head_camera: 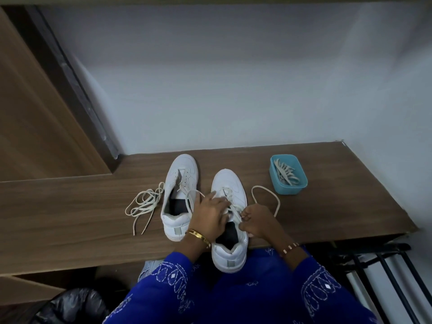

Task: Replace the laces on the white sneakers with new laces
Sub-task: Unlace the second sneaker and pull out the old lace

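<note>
Two white sneakers stand on the brown wooden table (70, 206). The left sneaker (180, 181) has almost no lace in it. The right sneaker (230, 183) is partly laced with a cream lace (266, 190) that loops out to the right. My left hand (210, 213) lies over the right sneaker's tongue and eyelets, with a loop of lace by its fingers. My right hand (256, 220) pinches the lace at the shoe's right eyelets. A loose lace (145, 202) lies tangled left of the shoes.
A teal plastic box (301, 181) holding more laces stands at the back right of the table. A grey wall rises behind, a wooden door panel (35, 113) at left. A black metal rack (378, 277) stands lower right, a dark bag (74, 305) lower left.
</note>
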Action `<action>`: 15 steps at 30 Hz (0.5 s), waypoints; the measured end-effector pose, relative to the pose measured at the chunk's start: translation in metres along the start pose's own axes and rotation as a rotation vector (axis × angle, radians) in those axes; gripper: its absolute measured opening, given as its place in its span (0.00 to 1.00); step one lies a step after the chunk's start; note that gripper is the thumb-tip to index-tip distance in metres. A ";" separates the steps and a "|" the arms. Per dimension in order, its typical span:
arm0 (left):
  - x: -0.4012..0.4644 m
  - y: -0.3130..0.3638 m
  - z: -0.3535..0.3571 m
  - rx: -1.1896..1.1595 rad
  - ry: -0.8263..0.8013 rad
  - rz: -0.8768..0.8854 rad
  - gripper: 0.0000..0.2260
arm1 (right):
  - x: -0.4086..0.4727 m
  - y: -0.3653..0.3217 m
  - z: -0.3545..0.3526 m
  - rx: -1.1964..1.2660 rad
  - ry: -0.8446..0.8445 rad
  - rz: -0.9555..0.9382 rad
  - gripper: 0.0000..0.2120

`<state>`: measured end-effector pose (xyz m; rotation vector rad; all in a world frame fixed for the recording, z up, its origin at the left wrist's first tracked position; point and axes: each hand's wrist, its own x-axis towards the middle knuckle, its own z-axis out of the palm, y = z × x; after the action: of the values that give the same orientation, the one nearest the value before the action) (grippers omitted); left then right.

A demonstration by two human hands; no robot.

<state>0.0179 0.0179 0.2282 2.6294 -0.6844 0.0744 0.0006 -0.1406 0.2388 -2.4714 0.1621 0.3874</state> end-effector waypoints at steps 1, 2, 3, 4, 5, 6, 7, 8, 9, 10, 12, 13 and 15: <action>0.000 -0.001 0.001 0.024 0.048 0.027 0.13 | 0.000 0.000 0.000 0.003 -0.003 0.001 0.11; 0.000 -0.003 0.003 0.028 0.110 0.040 0.09 | 0.000 0.000 0.000 0.009 -0.002 0.002 0.12; 0.000 -0.003 0.002 0.024 0.157 0.058 0.07 | 0.000 0.000 0.000 0.014 -0.001 0.004 0.12; 0.000 -0.004 0.003 0.018 0.194 0.079 0.04 | -0.001 0.000 -0.001 0.015 0.001 0.006 0.13; 0.001 -0.005 0.003 0.016 0.203 0.072 0.02 | -0.001 0.000 -0.001 0.008 -0.002 0.006 0.14; 0.002 -0.005 0.002 -0.008 0.221 0.053 0.01 | -0.002 -0.001 -0.001 -0.007 -0.009 0.003 0.16; 0.001 -0.005 0.000 -0.057 0.236 0.020 0.03 | -0.002 -0.002 -0.001 -0.024 -0.013 -0.004 0.16; 0.001 -0.005 -0.001 -0.115 0.267 -0.014 0.04 | -0.002 -0.002 -0.001 -0.035 -0.008 -0.010 0.15; 0.002 -0.006 -0.001 -0.179 0.303 -0.045 0.04 | -0.002 -0.002 0.000 -0.035 0.001 -0.012 0.14; 0.002 -0.005 -0.004 -0.260 0.361 -0.078 0.04 | -0.001 -0.001 0.000 -0.030 0.012 -0.014 0.12; 0.001 -0.006 -0.012 -0.527 0.490 -0.218 0.04 | 0.000 -0.001 -0.001 -0.036 0.018 -0.017 0.11; 0.001 -0.007 -0.016 -0.669 0.538 -0.304 0.04 | 0.000 -0.002 -0.001 -0.044 0.016 -0.016 0.10; 0.003 -0.012 -0.021 -0.855 0.588 -0.441 0.05 | 0.000 -0.003 0.000 -0.054 0.010 -0.017 0.08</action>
<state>0.0271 0.0345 0.2434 1.7331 0.0856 0.3258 0.0008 -0.1387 0.2406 -2.5260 0.1361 0.3771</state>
